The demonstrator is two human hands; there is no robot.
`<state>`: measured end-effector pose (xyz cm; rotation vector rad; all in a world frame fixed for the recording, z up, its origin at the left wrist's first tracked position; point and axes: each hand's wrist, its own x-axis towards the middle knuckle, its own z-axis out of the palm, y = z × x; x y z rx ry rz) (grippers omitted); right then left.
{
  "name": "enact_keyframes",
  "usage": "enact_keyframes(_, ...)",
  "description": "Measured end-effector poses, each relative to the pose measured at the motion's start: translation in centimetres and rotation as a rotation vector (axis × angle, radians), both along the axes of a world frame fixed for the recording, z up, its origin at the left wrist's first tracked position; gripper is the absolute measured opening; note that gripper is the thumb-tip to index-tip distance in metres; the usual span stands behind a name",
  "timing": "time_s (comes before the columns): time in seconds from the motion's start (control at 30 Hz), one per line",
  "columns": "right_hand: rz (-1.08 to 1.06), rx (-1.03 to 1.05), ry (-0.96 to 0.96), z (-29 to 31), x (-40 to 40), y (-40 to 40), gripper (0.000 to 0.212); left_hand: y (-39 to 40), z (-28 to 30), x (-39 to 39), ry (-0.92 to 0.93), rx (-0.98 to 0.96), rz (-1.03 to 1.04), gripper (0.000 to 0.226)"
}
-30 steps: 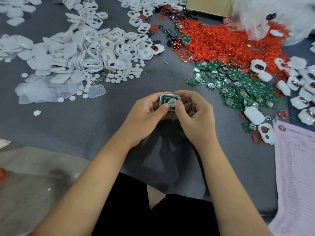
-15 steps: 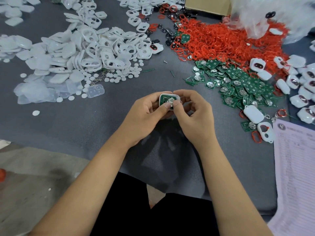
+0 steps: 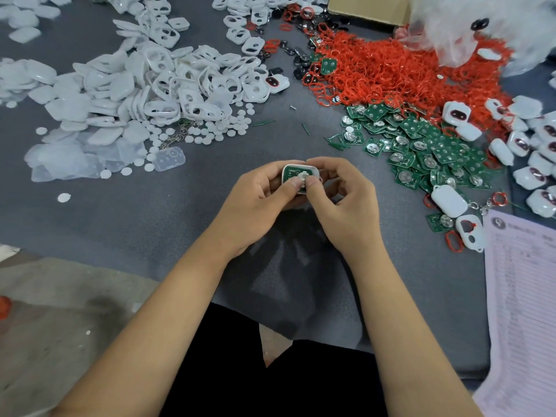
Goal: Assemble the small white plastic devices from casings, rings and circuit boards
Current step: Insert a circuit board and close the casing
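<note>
Grey cloth (image 3: pixel 126 218) covers the table where I sit, its near edge sagging over my lap. Both my hands meet at the middle of it. My left hand (image 3: pixel 255 200) and right hand (image 3: pixel 346 203) together grip one small white plastic casing (image 3: pixel 299 170) with a green circuit board (image 3: pixel 293 171) seated in it, thumbs pressing on the board. White casing halves (image 3: pixel 156 85) are heaped toward the far left corner, red plastic rings (image 3: pixel 391 70) toward the far right, loose green boards (image 3: pixel 427 152) just right of my hands.
</note>
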<state>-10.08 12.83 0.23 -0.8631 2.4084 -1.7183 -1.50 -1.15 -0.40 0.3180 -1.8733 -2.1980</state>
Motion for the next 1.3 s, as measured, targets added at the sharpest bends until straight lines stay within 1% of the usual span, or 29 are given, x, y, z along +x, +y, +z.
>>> enact_keyframes(0.13, -0.001, -0.015, 0.005, -0.1, 0.0, -0.1, 0.019, 0.4, 0.2, -0.3, -0.026, 0.006, 0.102, 0.025)
enact_keyframes(0.23, -0.084, -0.152, -0.018, -0.2, -0.1, 0.0, 0.021, 0.8, 0.5, -0.6, -0.017, 0.113, 0.191, 0.021)
enact_keyframes(0.37, -0.144, -0.353, -0.112, 0.2, -0.2, 0.2, 0.029, 0.9, 0.6, -0.7, 0.011, 0.231, 0.200, 0.020)
enact_keyframes(0.47, -0.168, -0.404, -0.151, 0.5, -0.1, 0.3, 0.030, 0.6, 0.7, -0.6, 0.003, 0.273, 0.172, 0.017)
enact_keyframes(0.53, -0.176, -0.410, -0.163, 0.6, -0.1, 0.4, 0.031, 0.5, 0.8, -0.6, -0.008, 0.276, 0.159, 0.017)
enact_keyframes(0.63, -0.194, -0.471, -0.238, 1.0, -0.2, 0.6, 0.033, 0.6, 0.9, -0.6, -0.018, 0.283, 0.157, 0.016)
enact_keyframes(0.7, -0.208, -0.497, -0.242, 1.3, -0.4, 1.1, 0.033, 0.7, 0.9, -0.6, -0.030, 0.267, 0.157, 0.018)
enact_keyframes(0.83, -0.251, -0.526, -0.211, 1.3, -0.9, 3.2, 0.033, 0.9, 1.2, -0.5, -0.082, 0.118, 0.145, 0.014)
enact_keyframes(0.9, -0.278, -0.456, -0.149, 1.0, -1.0, 4.4, 0.032, 0.9, 1.3, -0.5, -0.102, 0.000, 0.149, 0.015)
enact_keyframes(1.0, -0.347, -0.190, 0.011, 0.3, -0.5, 6.8, 0.027, 1.5, 1.5, -0.8, -0.118, -0.087, 0.150, 0.017)
enact_keyframes(1.07, -0.369, -0.048, 0.054, -0.3, 0.2, 8.3, 0.023, 2.2, 1.6, -0.9, -0.133, -0.084, 0.135, 0.017)
enact_keyframes(1.13, -0.349, 0.051, 0.064, -0.7, 1.0, 9.5, 0.019, 2.9, 1.6, -1.1, -0.152, -0.051, 0.128, 0.015)
enact_keyframes(1.3, -0.219, 0.332, 0.218, -0.8, 2.4, 11.2, 0.023, 4.1, 1.9, -1.9, -0.162, 0.035, 0.116, 0.009)
